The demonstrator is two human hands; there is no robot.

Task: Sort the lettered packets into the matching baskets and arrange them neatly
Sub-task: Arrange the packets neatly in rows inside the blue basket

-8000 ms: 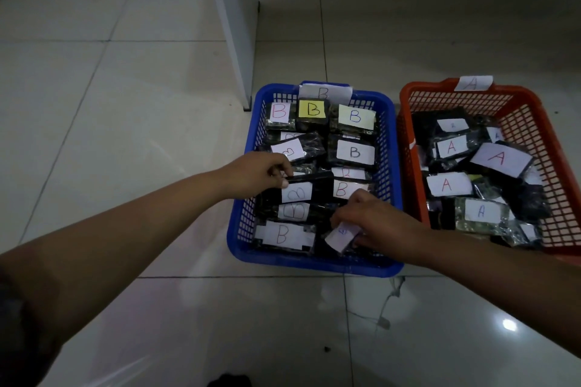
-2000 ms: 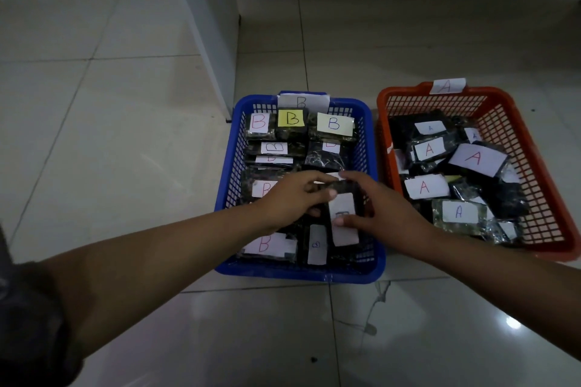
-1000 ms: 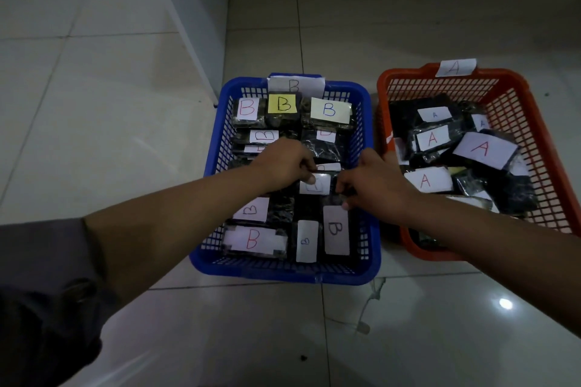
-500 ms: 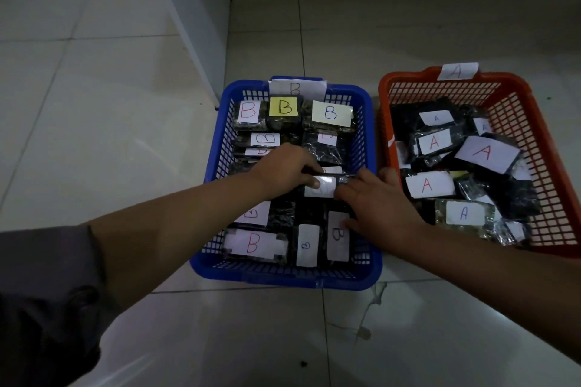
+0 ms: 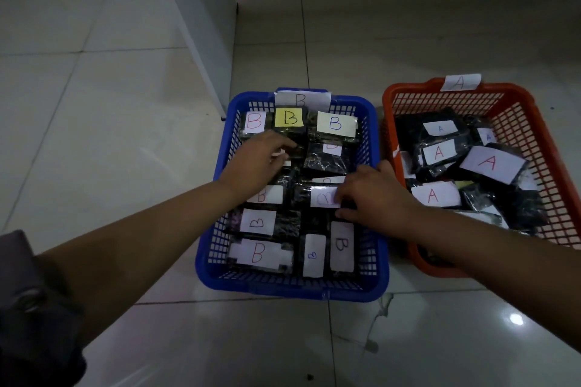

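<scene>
A blue basket (image 5: 220, 258) tagged B stands on the floor, filled with several dark packets bearing B labels. Beside it on the right is an orange basket (image 5: 518, 97) tagged A, with several loosely piled A packets. My left hand (image 5: 261, 160) lies over the packets in the upper left of the blue basket, fingers curled on a packet underneath. My right hand (image 5: 374, 195) rests in the middle right of the blue basket, its fingertips pinching the end of a sideways B packet (image 5: 317, 196).
A white post or panel edge (image 5: 188, 34) rises from the floor behind the blue basket's left corner. Glossy floor tiles surround both baskets, with a light reflection (image 5: 515, 319) at the lower right.
My left hand has moved up and left toward the back rows of the blue basket. My right hand stays at the sideways B packet in the middle.
</scene>
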